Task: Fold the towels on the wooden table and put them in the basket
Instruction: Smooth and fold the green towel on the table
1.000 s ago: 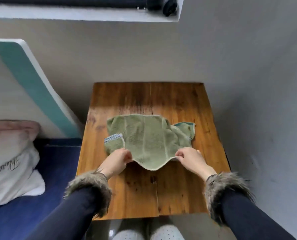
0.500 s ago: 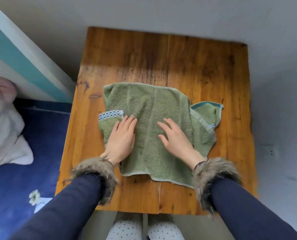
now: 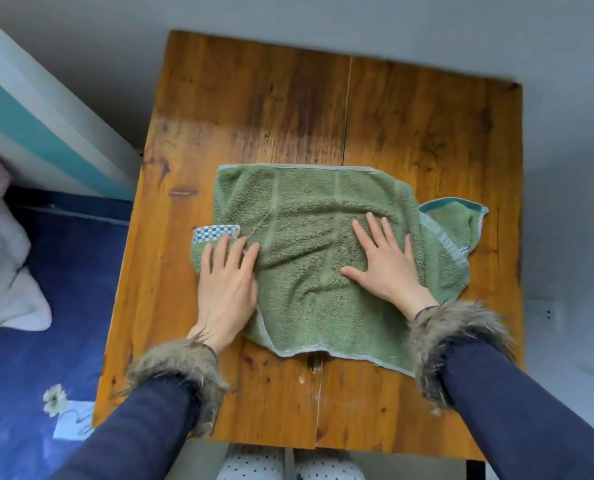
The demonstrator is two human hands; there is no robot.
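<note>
A green towel point(image 3: 309, 216) lies folded over on the wooden table point(image 3: 409, 126), a blue-checked label sticking out at its left edge and a teal-edged corner poking out at the right. My left hand point(image 3: 228, 289) presses flat on the towel's left side, fingers straight. Over the towel's middle right, my right hand point(image 3: 385, 268) lies flat with fingers spread. No basket is in view.
A bed with a dark blue cover point(image 3: 28, 306) and a white pillow point(image 3: 1, 271) stands to the left of the table. A teal and white board point(image 3: 39, 123) leans behind it. Grey wall surrounds the table at the back and right.
Both hands let go of the towel's near edge and laid flat on it, then spread a little outward. The camera tilted down and closer.
</note>
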